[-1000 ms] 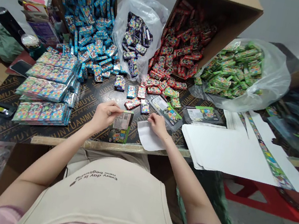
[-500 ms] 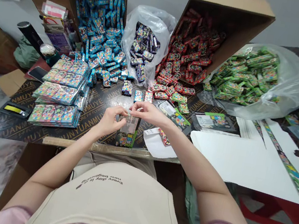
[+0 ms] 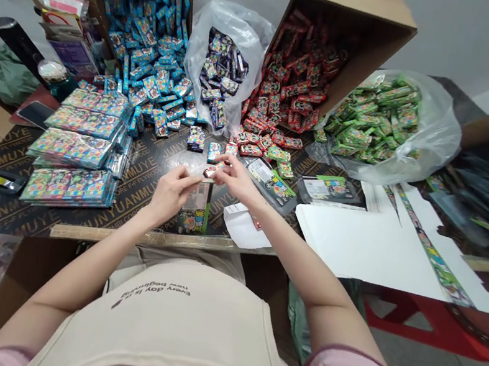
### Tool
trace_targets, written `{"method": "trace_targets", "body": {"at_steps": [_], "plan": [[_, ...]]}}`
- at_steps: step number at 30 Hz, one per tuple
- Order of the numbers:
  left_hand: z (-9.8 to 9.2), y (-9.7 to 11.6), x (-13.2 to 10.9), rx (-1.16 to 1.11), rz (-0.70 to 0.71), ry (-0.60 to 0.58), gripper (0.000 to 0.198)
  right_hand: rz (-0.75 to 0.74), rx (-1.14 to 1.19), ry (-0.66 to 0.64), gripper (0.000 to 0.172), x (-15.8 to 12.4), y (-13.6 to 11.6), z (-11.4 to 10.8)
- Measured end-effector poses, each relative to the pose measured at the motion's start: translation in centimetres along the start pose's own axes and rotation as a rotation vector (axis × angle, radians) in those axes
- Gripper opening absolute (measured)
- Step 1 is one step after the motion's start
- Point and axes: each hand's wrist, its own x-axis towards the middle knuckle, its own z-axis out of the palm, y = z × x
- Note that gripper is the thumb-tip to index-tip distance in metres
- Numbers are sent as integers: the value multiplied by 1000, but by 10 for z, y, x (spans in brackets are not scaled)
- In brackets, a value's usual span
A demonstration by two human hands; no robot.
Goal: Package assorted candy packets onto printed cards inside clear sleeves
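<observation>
My left hand pinches the top edge of a dark pouch with a green side, which stands near the table's front edge. Just right of the pouch's top, my right hand has its fingers on a small red-and-white packet. A blue packet and a dark purple packet lie just beyond my hands. To the right of my right hand is a white paper piece, and behind it rests a flat black pouch.
Stacked filled packs sit at the left. Behind are heaps of blue packets, a bag of purple packets, a box of red packets and a bag of green packets. White sheets lie right.
My right hand has parted from my left and now touches a small red-and-white packet. The camera view has shifted, so the table's things appear farther left.
</observation>
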Motion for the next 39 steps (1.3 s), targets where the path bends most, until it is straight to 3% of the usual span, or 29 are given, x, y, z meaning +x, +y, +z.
{"method": "trace_targets", "body": {"at_steps": [3,5,8,11,13,15,19,21,26,28,32,39], "plan": [[-14,-19,-3,184,-80,-22,26,-12,-354,76,14,-17,29,-23],[-19,-31,-6,313,-97,-88,35,20,-594,4,12,-30,53,-35],[-9,-39,-12,392,50,-414,74,41,-777,-128,12,-49,86,-37],[13,-40,-16,347,165,-805,89,-38,-776,-82,8,-65,106,-28],[25,-40,-14,356,180,-925,91,-106,-785,-23,13,-74,112,-20],[33,-41,-9,383,192,-950,88,-160,-792,15,20,-80,116,-15],[30,-41,4,285,200,-1004,48,-208,-777,41,29,-85,121,-11],[18,-39,13,168,183,-919,32,-203,-761,57,27,-85,124,-11],[-22,-28,30,-157,109,-292,28,-184,-716,75,18,-81,126,-12],[-29,-27,30,-233,83,-141,23,-174,-703,77,15,-79,125,-13],[-24,-29,17,-318,38,-24,14,-108,-704,79,21,-74,123,-14],[-16,-26,0,-240,39,-13,10,-81,-632,68,11,-73,117,-11]]}}
